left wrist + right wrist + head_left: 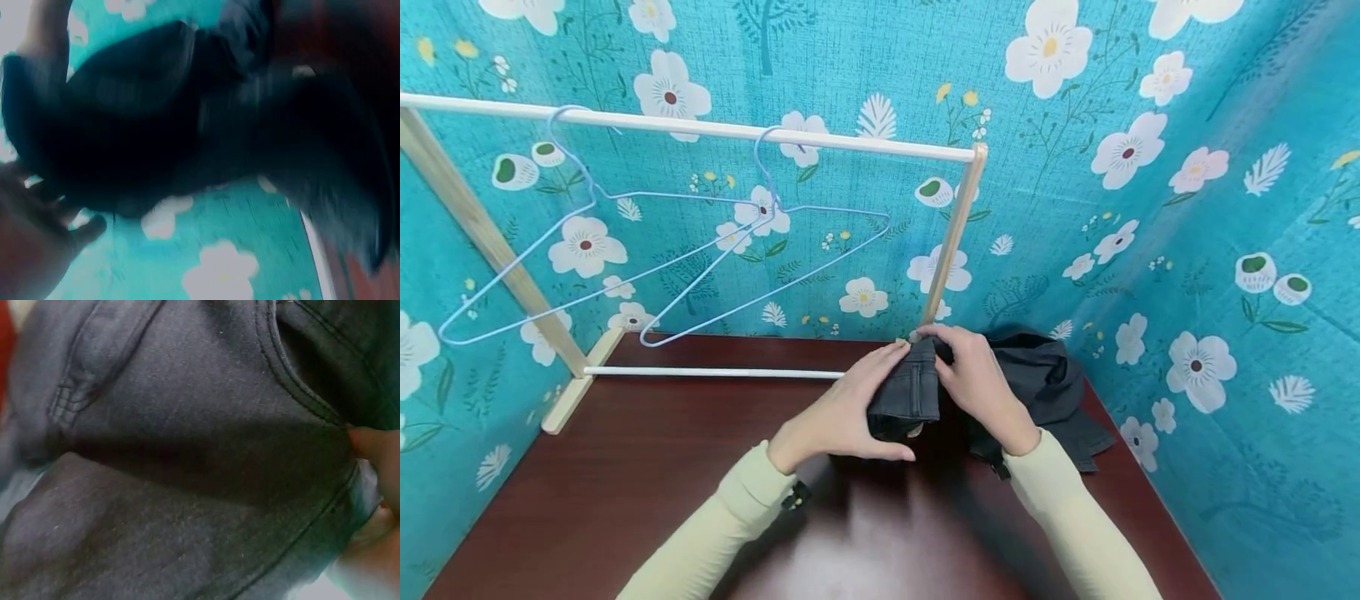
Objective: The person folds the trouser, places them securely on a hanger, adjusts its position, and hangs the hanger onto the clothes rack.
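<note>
Dark denim garment [904, 392] is between the two hands, over the worktop [700, 467] near the foot of the rack's right post [952, 237]. Fingers of the right hand [977, 379] are curled on its edge; the right wrist view shows them pinching the cloth beside a curved, stitched pocket opening [309, 403]. Fingers of the left hand [850, 408] lie extended along the opposite side, with the thumb straight and apart from them, so that hand is spread against the cloth and not clenched. The left wrist view is too blurred to tell more.

Between the hands a narrow stitched strip runs down the folded cloth. More dark fabric [1045, 379] lies crumpled beyond the right hand, which hides where the two parts meet. Pale sleeves [730, 512] cover both forearms, and a small black object [796, 496] sits at the left wrist.

Further out, the rack's white top bar [700, 127] carries a left hanger [592, 187] and a right hanger [772, 196], both blue and bare. Its lower rail [715, 372] runs just above the reddish-brown worktop. Turquoise flowered cloth [1210, 242] hangs behind and to the right.
</note>
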Available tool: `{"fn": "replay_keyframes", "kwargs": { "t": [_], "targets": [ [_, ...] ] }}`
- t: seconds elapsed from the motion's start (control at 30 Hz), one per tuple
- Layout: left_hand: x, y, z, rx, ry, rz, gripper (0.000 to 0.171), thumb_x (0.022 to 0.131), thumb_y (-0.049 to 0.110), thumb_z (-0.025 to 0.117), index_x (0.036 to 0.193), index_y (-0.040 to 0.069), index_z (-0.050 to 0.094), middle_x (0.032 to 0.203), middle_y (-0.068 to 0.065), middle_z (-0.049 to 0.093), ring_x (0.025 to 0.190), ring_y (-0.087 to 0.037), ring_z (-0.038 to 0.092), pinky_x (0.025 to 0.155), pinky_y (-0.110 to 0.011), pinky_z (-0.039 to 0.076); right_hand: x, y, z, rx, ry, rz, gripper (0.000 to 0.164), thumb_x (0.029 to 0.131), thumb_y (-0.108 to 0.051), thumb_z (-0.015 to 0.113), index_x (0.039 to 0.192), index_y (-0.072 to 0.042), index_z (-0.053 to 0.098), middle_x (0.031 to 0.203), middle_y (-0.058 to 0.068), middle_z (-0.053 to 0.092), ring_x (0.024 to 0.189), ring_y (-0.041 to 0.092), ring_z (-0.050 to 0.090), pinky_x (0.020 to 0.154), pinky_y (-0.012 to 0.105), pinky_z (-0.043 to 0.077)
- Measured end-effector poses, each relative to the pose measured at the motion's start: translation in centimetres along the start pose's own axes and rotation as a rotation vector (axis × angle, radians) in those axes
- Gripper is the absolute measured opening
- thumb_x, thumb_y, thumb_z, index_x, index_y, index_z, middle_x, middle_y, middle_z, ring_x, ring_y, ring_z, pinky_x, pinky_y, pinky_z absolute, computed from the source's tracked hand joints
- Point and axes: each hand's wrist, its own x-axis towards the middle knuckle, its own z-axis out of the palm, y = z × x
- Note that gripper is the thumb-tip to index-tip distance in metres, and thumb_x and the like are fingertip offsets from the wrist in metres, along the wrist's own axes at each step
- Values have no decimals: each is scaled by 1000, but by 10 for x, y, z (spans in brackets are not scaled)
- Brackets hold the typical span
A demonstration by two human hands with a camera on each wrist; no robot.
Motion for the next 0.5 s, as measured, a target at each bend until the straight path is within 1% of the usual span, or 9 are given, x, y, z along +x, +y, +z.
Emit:
{"fn": "replay_keyframes", "kwargs": {
  "t": [0.07, 0.13, 0.2, 0.23, 0.3, 0.37, 0.43, 0.5],
  "targets": [
    [4, 8, 9, 76, 56, -11, 130, 71, 64, 84, 165, 17, 7, 171, -1, 11, 156, -24, 19, 121, -53, 31, 7, -5, -2, 8, 24, -4, 30, 94, -5, 72, 124, -3, 69, 114, 17, 74, 99, 32, 72, 83, 47, 60],
    [7, 12, 17, 112, 129, -38, 129, 73, 54, 87, 165, 14, 5, 171, -3, 10, 155, -25, 20, 122, -53, 30, 13, -9, -4, 20, 49, -2, 32, 92, -2, 73, 124, -2, 69, 113, 18, 74, 92, 30, 72, 74, 42, 60],
    [8, 14, 23, 134, 217, -68, 122, 75, 39, 89, 164, 11, 10, 169, -7, 17, 154, -26, 25, 121, -50, 32, 16, -12, -4, 40, 66, -2, 34, 90, 3, 73, 124, -3, 69, 111, 18, 74, 86, 28, 71, 64, 39, 55],
    [8, 15, 25, 139, 260, -78, 116, 76, 30, 89, 163, 10, 14, 167, -8, 24, 151, -27, 30, 120, -49, 34, 17, -12, -3, 49, 70, -4, 36, 89, 5, 73, 124, -3, 69, 111, 17, 74, 87, 28, 71, 63, 38, 53],
    [8, 15, 26, 127, 330, -95, 102, 79, 17, 86, 160, 9, 26, 160, -10, 39, 145, -26, 42, 117, -46, 40, 16, -12, -2, 66, 76, -9, 38, 87, 8, 73, 123, -4, 70, 111, 16, 74, 90, 28, 71, 65, 38, 53],
    [6, 14, 24, 101, 378, -105, 85, 81, 5, 81, 155, 8, 39, 149, -11, 52, 136, -25, 53, 111, -43, 47, 14, -9, 0, 88, 71, -20, 38, 86, 8, 75, 122, -5, 70, 112, 14, 73, 96, 28, 70, 72, 41, 57],
    [3, 12, 19, 72, 407, -110, 69, 82, -3, 76, 146, 8, 52, 137, -9, 62, 125, -23, 62, 104, -41, 52, 9, -3, 3, 120, 65, -28, 36, 86, 5, 77, 121, -7, 71, 113, 12, 73, 100, 26, 69, 82, 43, 59],
    [0, 7, 13, 42, 419, -122, 56, 83, -8, 72, 136, 9, 61, 127, -7, 69, 117, -20, 67, 100, -39, 55, 2, 5, 6, 151, 56, -32, 38, 86, 0, 79, 122, -9, 71, 113, 9, 72, 96, 22, 68, 83, 42, 59]
  ]
}}
